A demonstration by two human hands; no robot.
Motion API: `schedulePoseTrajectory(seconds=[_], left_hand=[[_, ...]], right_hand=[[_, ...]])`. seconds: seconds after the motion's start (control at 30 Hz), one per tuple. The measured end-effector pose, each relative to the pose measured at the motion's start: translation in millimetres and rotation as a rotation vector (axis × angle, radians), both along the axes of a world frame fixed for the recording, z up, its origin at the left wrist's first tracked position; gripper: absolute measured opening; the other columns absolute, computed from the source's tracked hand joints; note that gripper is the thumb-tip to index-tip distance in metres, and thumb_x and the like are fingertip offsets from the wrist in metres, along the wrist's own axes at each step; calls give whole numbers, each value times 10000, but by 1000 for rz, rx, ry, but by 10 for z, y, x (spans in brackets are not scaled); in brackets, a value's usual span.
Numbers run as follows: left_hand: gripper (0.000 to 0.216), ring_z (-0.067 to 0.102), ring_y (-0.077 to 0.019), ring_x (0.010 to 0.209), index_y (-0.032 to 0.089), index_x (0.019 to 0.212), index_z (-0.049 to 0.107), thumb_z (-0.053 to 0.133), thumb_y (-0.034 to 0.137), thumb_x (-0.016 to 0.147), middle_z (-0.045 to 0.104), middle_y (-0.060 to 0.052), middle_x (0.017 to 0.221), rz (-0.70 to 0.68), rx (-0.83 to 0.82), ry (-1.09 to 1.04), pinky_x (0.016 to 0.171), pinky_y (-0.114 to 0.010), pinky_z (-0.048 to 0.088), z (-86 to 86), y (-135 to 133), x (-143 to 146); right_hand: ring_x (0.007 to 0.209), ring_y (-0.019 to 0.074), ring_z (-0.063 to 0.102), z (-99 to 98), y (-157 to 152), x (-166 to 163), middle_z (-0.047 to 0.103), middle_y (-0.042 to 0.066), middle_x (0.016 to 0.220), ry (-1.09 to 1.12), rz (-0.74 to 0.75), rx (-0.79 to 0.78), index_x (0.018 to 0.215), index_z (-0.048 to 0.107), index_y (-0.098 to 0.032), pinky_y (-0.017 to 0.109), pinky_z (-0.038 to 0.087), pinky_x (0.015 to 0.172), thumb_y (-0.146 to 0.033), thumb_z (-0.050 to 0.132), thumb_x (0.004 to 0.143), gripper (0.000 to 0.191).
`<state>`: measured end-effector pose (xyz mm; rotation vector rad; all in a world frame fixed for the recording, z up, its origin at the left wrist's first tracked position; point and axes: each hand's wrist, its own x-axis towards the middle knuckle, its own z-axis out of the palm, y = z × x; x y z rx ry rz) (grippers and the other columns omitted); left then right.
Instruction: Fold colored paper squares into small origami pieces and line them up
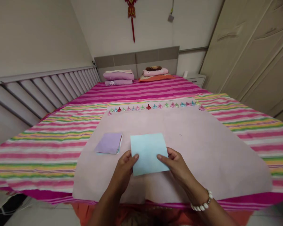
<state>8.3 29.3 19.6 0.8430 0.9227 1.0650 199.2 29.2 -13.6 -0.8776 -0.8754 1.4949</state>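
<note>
A flat light-blue sheet of square paper (149, 150) is held up between my two hands, above a pale board or mat. My left hand (126, 163) pinches its left edge, thumb on top and fingers behind. On the right edge, my right hand (178, 163) grips the sheet the same way; a white beaded bracelet circles that wrist. No crease shows on the paper. To the left lies a stack of square paper (109, 143) with a purple sheet on top and other colours peeking out at its edges.
Several small folded paper pieces (148, 107) in various colours line the far edge of the pale mat (202, 157). The mat lies on a bed with a striped bedspread (49, 141). Folded bedding (119, 77) sits by the headboard, and a slatted rail (68, 83) runs along the left.
</note>
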Motion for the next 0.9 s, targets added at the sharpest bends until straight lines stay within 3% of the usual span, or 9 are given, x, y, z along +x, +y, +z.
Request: schedulePoseTrajectory(seconds=[0.17, 0.47, 0.63, 0.77, 0.83, 0.9], left_hand=[[342, 681, -191, 769, 145, 998, 657, 755, 298, 708, 740, -81, 923, -52, 76, 50, 709, -286, 511, 27, -65, 32], [314, 641, -173, 765, 166, 1025, 683, 708, 320, 753, 717, -68, 917, -151, 103, 108, 690, -271, 480, 78, -146, 6], [147, 520, -95, 574, 173, 772, 697, 713, 311, 722, 614, 18, 650, -59, 73, 147, 558, -203, 395, 61, -121, -56], [70, 514, -99, 596, 194, 717, 709, 655, 230, 691, 624, 14, 733, -41, 70, 202, 544, -205, 366, 93, -96, -127], [131, 553, -129, 678, 207, 712, 719, 589, 218, 727, 648, -5, 838, -56, 163, 295, 582, -225, 387, 151, -87, -163], [203, 578, -165, 780, 217, 732, 731, 532, 205, 771, 653, -23, 891, -94, 354, 426, 657, -253, 412, 226, -83, -179]], right_hand=[[627, 170, 640, 113, -134, 57, 733, 33, 738, -3, -16, -44, 851, 718, -179, 297, 493, 620, -369, 817, 637, 303], [637, 164, 627, 248, -274, 154, 731, 32, 742, 5, -4, -20, 874, 736, -193, 289, 488, 617, -336, 807, 662, 265], [654, 156, 618, 242, -293, 240, 706, 9, 718, -39, 60, 71, 867, 752, -230, 295, 481, 670, -301, 775, 696, 187], [752, 170, 611, 241, -280, 359, 692, 16, 801, -126, 88, 198, 733, 763, -239, 300, 463, 748, -248, 713, 717, 53], [900, 219, 614, 261, -267, 427, 704, 51, 934, -159, 165, 274, 750, 769, -232, 342, 447, 840, -283, 666, 743, 115], [1020, 263, 593, 295, -251, 472, 704, 84, 1035, -178, 184, 299, 811, 768, -225, 391, 424, 902, -358, 619, 780, 203]])
